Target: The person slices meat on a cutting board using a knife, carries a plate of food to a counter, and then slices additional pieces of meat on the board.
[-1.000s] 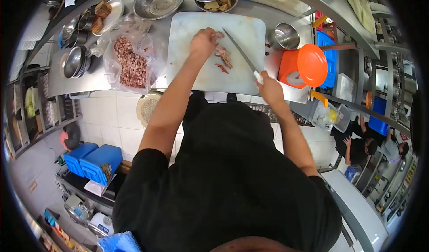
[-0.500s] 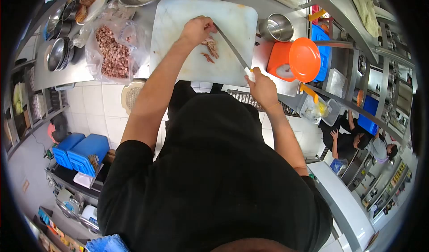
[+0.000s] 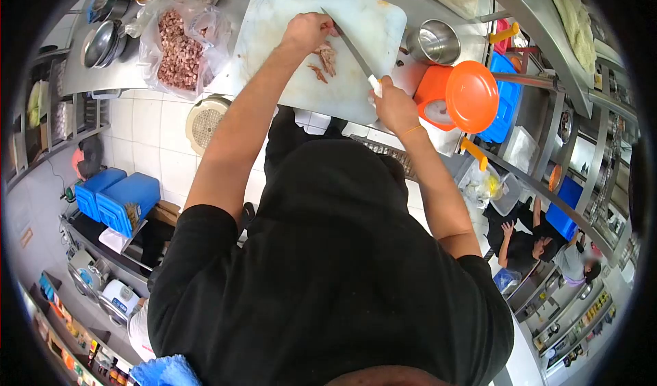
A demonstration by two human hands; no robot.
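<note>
Tiled floor [image 3: 154, 126] and a metal counter [image 3: 102, 81] made up the kitchen around a white cutting board [image 3: 274, 9]. On that board, near its middle, lay a small pile of meat [image 3: 326, 59], with a thin scrap [image 3: 317, 72] just beside it. Next to the pile a long knife [image 3: 350, 44] slanted across the board, its tip pointing away from the person. The right hand [image 3: 397, 105] was closed around the knife's white handle. The left hand [image 3: 308, 31] was bent near the tip end of the blade, fingers drawn together; I could not tell whether they pinched anything.

To the right of the board stood a metal pot [image 3: 439, 42] and, nearer, an orange bin [image 3: 430, 88] with an orange lid [image 3: 472, 97] tilted beside it. To the left sat an open plastic bag [image 3: 215, 27] holding diced meat [image 3: 179, 57], and beyond it a stack of bowls [image 3: 106, 44]. Below the counter's edge was a round beige stool [image 3: 205, 122]; farther off, blue boxes [image 3: 129, 204].
</note>
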